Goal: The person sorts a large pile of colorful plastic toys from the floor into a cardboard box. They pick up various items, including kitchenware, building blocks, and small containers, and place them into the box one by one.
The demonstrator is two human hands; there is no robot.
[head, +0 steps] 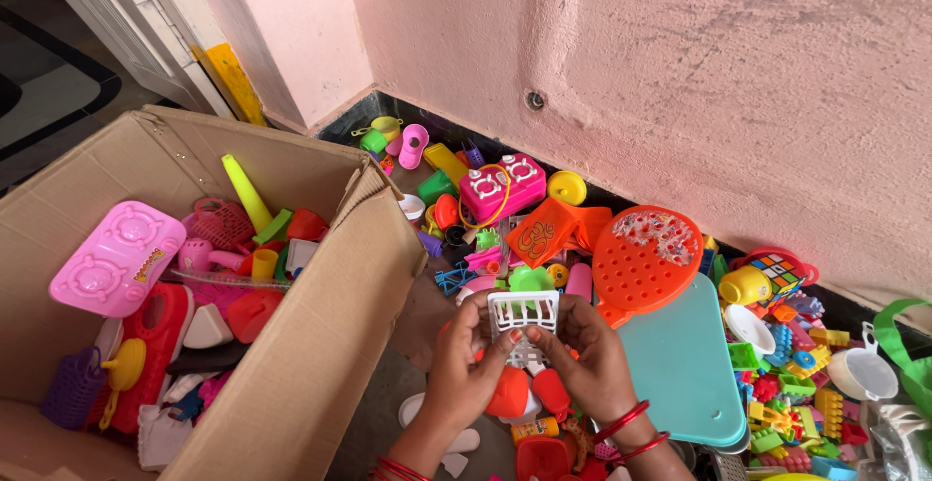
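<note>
Both hands hold one small white toy basket [524,314] between them, a little to the right of the cardboard box [320,345] and above the floor. The left hand [464,364] grips the basket's left side with the fingers closed on it, and the right hand [592,355] grips the right side in the same way. The box's near wall stands just beside the left wrist, so there is only a narrow strip of bare floor [388,403] between the box and the hands. The box is open at the top; inside it lie a pink toy stove [116,258] and many other toys. To the right of the box, away from it, a toy pile fills the floor up to the pink wall [680,83]; an orange round paddle [643,260] and a light blue board [684,364] lie just beside the right hand.
</note>
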